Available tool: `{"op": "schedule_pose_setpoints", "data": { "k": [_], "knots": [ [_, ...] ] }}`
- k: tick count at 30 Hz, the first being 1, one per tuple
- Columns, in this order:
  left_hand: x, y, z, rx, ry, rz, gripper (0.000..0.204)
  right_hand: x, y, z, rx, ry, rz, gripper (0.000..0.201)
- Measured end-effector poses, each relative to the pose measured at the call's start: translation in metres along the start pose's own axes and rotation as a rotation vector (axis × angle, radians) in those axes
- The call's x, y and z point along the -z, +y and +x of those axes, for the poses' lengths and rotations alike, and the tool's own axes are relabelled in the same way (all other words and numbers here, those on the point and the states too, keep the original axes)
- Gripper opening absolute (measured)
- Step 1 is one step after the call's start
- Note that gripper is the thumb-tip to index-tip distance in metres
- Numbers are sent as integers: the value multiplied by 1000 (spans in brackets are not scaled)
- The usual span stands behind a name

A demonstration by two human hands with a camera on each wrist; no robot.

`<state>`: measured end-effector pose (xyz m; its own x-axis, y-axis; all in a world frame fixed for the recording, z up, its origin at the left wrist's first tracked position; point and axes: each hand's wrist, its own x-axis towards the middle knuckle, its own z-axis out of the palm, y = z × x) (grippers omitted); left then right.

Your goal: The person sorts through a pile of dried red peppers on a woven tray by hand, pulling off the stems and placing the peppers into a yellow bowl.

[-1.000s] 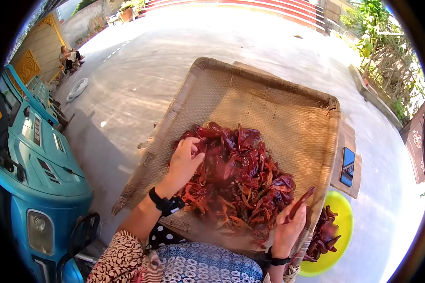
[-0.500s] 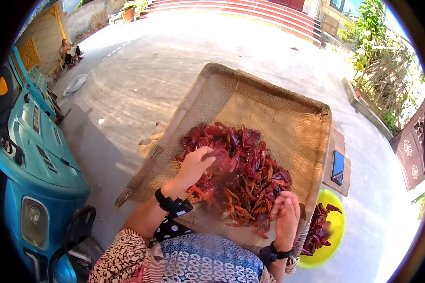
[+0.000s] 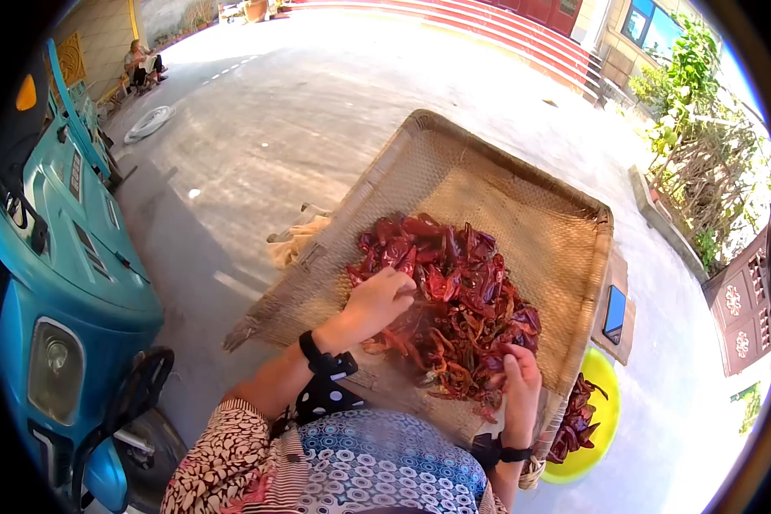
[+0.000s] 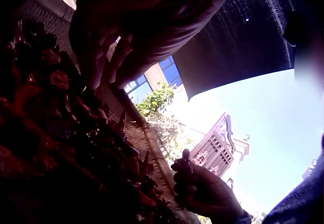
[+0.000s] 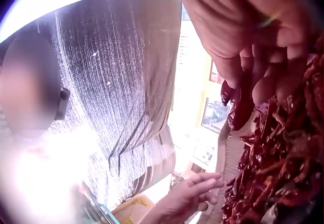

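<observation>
Over the left part of a heap of dried red peppers (image 3: pixel 441 283) is the left hand (image 3: pixel 373 307), its fingers loosely bent. It shows in the right wrist view, where the left hand (image 5: pixel 190 198) has fingers extended with nothing between them. At the heap's lower right, the right hand (image 3: pixel 521 390) has its fingertips close together. In the right wrist view the right hand (image 5: pixel 253 31) pinches a dark red pepper (image 5: pixel 242 107) hanging from its fingers. The heap lies in a woven tray (image 3: pixel 522 184). A yellow bowl (image 3: pixel 606 428) with more peppers stands beyond the tray's right edge.
A phone (image 3: pixel 614 314) lies on cardboard right of the tray. A teal vehicle (image 3: pixel 86 274) stands at the left. Gloves (image 3: pixel 295 240) lie by the tray's left edge. A person (image 3: pixel 143 64) sits far back left, near a coiled hose (image 3: pixel 149 124).
The right hand let go of the pepper it held near the tray's right edge and moved to the heap, where it has taken hold of one. The left hand shifted slightly right over the heap.
</observation>
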<state>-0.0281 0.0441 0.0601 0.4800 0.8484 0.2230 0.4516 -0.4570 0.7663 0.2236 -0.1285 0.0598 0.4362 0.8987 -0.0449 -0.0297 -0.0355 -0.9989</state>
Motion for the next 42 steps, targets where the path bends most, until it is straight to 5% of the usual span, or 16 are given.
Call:
{"op": "schedule_pose_setpoints", "data": {
  "k": [4, 6, 8, 9, 10, 11, 14, 16, 20, 24, 26, 31, 34, 36, 40, 42],
  "knots": [
    [17, -32, 35, 44, 172, 267, 32, 65, 1, 2, 169, 413, 527, 29],
    [19, -53, 54, 68, 168, 362, 41, 99, 12, 4, 239, 275, 911, 33],
    [15, -70, 63, 56, 114, 401, 33, 89, -4, 0, 34, 426, 1109, 34],
    [11, -78, 67, 36, 141, 410, 27, 121, 45, 5, 120, 254, 568, 39],
    [10, -80, 70, 9, 161, 418, 21, 96, 35, 2, 213, 84, 29, 44],
    [9, -83, 71, 1, 198, 401, 18, 83, 18, -6, 69, 198, 579, 56],
    [10, -79, 63, -10, 265, 335, 13, 41, -9, -12, -139, 144, 519, 34],
    [14, -65, 54, 5, 283, 280, 14, 14, -17, -6, 3, 111, 315, 34],
    [14, -18, 30, -283, 194, -107, 13, -16, 0, 14, 69, -13, 28, 34],
    [-6, 15, 7, -208, -254, -451, 22, -48, -11, 9, 45, -174, -144, 31],
    [-14, 24, -3, -234, -293, -491, 22, -52, -8, 7, -4, -285, -230, 31],
    [-34, 16, -8, -142, -334, -608, 19, -45, -3, -6, -109, -307, -23, 27],
    [-32, 18, -8, -109, -497, -547, 18, -37, -5, -9, -149, -284, 67, 24],
    [-26, 25, -6, -154, -371, -379, 21, -24, -4, -8, -132, -169, 35, 21],
    [-7, 8, 11, -81, -81, -187, 20, 28, -9, -4, -49, 269, 457, 20],
    [4, -14, 20, -62, 86, -66, 19, 93, 16, 5, 85, 284, 726, 24]
  ]
}}
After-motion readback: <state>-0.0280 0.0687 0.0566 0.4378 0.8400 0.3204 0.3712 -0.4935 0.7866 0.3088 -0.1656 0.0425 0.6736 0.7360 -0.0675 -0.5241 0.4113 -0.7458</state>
